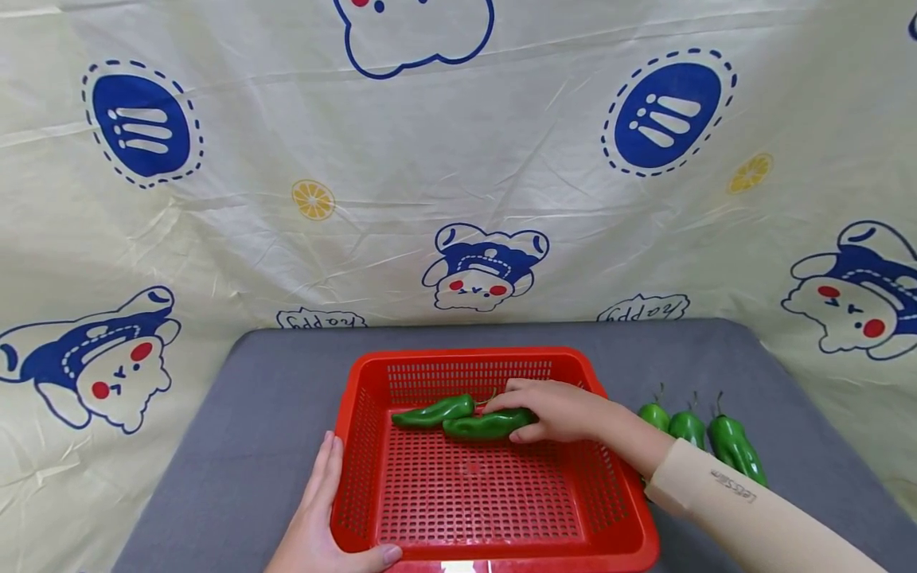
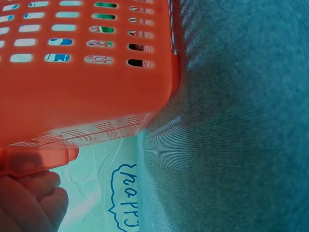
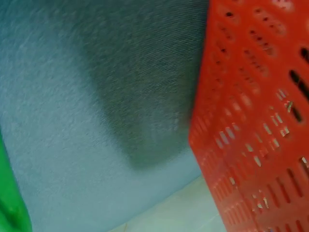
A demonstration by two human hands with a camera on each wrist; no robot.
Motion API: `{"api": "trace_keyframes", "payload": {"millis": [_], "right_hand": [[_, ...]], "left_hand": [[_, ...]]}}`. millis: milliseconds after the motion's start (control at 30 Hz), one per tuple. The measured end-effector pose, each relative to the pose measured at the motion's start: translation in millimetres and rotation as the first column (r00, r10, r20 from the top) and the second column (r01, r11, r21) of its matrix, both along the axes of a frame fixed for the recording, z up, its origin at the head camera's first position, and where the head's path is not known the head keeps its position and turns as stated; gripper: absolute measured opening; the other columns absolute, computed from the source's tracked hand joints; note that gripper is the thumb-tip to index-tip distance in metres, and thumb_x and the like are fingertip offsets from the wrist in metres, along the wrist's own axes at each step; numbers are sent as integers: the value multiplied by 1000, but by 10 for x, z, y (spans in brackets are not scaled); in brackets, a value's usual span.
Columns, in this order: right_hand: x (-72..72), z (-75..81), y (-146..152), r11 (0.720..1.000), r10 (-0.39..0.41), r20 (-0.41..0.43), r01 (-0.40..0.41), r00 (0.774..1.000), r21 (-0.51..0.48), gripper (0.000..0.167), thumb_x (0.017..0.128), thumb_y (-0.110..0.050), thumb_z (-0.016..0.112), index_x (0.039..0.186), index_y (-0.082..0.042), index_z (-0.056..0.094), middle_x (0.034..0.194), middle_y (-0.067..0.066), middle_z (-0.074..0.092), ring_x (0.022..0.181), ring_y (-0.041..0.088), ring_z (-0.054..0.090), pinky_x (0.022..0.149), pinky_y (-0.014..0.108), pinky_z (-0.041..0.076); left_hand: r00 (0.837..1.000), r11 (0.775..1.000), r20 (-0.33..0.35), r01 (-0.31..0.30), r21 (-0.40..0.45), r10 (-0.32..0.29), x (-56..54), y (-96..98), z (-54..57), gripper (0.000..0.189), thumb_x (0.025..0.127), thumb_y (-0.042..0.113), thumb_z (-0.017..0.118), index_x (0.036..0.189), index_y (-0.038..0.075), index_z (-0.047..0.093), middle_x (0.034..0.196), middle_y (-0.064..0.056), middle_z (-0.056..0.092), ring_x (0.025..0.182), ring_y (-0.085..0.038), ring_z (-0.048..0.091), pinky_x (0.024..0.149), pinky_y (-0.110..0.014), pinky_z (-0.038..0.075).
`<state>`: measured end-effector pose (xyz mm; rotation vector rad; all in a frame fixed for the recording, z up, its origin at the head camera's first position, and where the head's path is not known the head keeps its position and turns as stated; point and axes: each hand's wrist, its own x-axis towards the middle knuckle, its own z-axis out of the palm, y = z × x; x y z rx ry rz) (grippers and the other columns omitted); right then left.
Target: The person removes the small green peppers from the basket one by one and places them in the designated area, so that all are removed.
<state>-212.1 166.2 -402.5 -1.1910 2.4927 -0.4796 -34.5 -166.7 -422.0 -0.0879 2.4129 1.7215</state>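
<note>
A red plastic basket point(image 1: 473, 509) with slotted walls stands before me. Inside it, toward the far side, lie two long green peppers: one pepper point(image 1: 433, 412) on the left, the other pepper point(image 1: 480, 426) beside it and slightly nearer. My right hand point(image 1: 555, 410) reaches over the basket's right wall and pinches the right end of the nearer pepper between thumb and fingers. At the basket's near left corner is my left hand point(image 1: 315, 509), its fingers fairly straight along the outer left side and its thumb on the front rim. The right wrist view does not show the right hand's fingers.
Right of the basket several green peppers lie on the grey cloth, among them one pepper point(image 1: 736, 450) farthest right, partly behind my forearm. The grey tabletop point(image 1: 236, 446) extends on both sides. A printed curtain point(image 1: 458, 159) hangs behind it.
</note>
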Motion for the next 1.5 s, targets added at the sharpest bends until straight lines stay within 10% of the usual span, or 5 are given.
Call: {"api": "trace_keyframes", "payload": {"millis": [1000, 1500], "right_hand": [[260, 509, 520, 975, -194, -105, 179, 975, -135, 49, 95, -49, 61, 141, -37, 53, 120, -10, 54, 99, 8, 55, 78, 25, 53], [376, 599, 916, 941, -307, -169, 271, 937, -204, 52, 95, -30, 67, 144, -33, 51, 113, -9, 57, 91, 4, 55, 70, 22, 52]], "left_hand": [[999, 1000, 34, -11, -18, 11, 15, 19, 29, 124, 68, 33, 88, 160, 32, 4, 167, 6, -6, 144, -40, 16, 84, -48, 60], [1000, 1000, 26, -4, -20, 5, 15, 19, 33, 125, 69, 33, 88, 161, 30, 4, 167, 4, -6, 144, -40, 16, 85, -49, 60]]}}
